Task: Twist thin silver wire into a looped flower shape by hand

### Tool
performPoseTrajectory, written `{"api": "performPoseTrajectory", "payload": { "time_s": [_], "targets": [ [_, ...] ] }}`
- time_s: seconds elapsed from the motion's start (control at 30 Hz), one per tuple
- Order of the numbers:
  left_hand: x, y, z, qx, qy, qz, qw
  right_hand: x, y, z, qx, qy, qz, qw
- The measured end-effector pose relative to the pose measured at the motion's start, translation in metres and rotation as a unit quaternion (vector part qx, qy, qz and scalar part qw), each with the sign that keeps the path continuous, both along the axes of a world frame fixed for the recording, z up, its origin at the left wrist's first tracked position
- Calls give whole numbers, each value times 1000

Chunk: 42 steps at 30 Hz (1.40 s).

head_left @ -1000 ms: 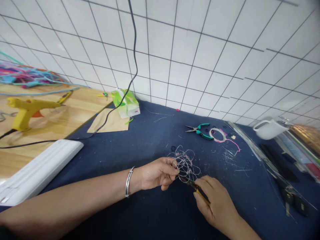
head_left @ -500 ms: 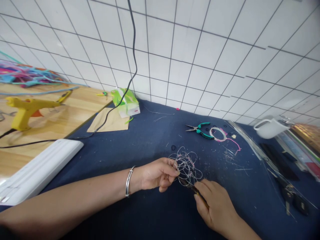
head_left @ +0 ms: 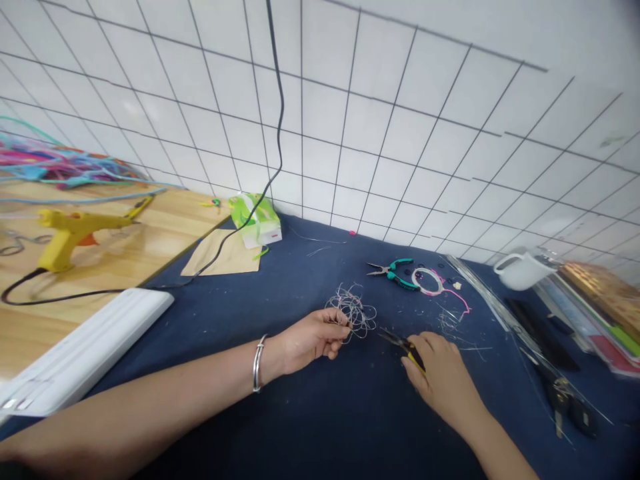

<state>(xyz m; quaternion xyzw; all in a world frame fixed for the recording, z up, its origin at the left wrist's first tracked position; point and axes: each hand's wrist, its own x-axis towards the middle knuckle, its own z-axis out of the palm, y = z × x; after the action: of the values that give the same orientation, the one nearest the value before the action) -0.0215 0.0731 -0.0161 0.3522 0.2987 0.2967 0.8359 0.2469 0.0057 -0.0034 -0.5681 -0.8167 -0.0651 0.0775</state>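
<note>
My left hand [head_left: 317, 340] pinches the near left edge of a looped silver wire piece [head_left: 357, 312], held above the dark blue cloth [head_left: 240, 307]. Small pinkish spots show among its loops. My right hand [head_left: 443, 373] is wrapped round pliers with yellow and black handles [head_left: 416, 357]; their dark jaws point left toward the wire but are apart from it. Whether those jaws are open is too blurred to tell. Beyond the hands lie teal-handled long-nose pliers [head_left: 393, 270], beside a white ring-shaped spool [head_left: 427, 281] with pink wire.
On the left are a yellow glue gun [head_left: 67, 233], a white power strip [head_left: 95, 353] and a green tissue pack [head_left: 257, 220]. A black cable [head_left: 281, 120] hangs before the tiled wall. At right stand a white mug [head_left: 525, 269], books [head_left: 595, 320] and keys [head_left: 560, 403]; wire offcuts [head_left: 450, 320] lie nearby.
My right hand has drawn the pliers away from the wire piece to the right. My left hand still holds the wire, slightly farther left and up. The whole view has shifted a little.
</note>
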Motion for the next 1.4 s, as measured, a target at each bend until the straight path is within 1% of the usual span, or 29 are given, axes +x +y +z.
{"api": "performPoseTrajectory", "payload": {
  "time_s": [0.03,0.1,0.17,0.2,0.27,0.37,0.43,0.5,0.6,0.67,0.8,0.93,1.07,1.17,1.27,1.4],
  "targets": [
    [-1,0,1,6,10,-2,1000,6,3,-1,13,-8,-19,1000],
    [-2,1,4,23,30,-3,999,13,8,1,31,-20,-33,999],
    [-3,0,8,44,51,-3,998,10,12,7,26,-4,-14,1000],
    [-4,-1,10,55,64,-2,996,5,13,12,18,22,5,1000],
    [-6,-4,15,84,95,-2,992,-12,16,22,-18,104,55,993],
    [-11,-12,25,144,131,-4,981,-46,23,35,-54,222,97,969],
    [-16,-18,29,167,133,-8,977,-67,30,38,-85,265,120,953],
    [-21,-24,29,170,132,-4,976,-83,36,36,-103,291,120,944],
    [-28,-27,25,152,109,0,982,-97,45,26,-140,307,137,931],
    [-30,-26,20,135,83,1,987,-102,49,17,-150,332,141,921],
    [-33,-19,16,90,33,-12,995,-106,54,1,-132,401,110,900],
    [-37,-10,13,5,-10,-2,1000,-106,56,-8,-122,439,94,885],
    [-38,-7,6,-42,-34,2,999,-105,56,-10,-108,450,76,883],
    [-37,-6,2,-52,-42,16,998,-103,56,-7,-71,444,92,888],
    [-37,-6,1,-54,-50,26,997,-99,54,-2,-46,438,130,888],
    [-38,-5,3,-49,-52,29,997,-96,48,5,-33,410,206,888]
  ]
}}
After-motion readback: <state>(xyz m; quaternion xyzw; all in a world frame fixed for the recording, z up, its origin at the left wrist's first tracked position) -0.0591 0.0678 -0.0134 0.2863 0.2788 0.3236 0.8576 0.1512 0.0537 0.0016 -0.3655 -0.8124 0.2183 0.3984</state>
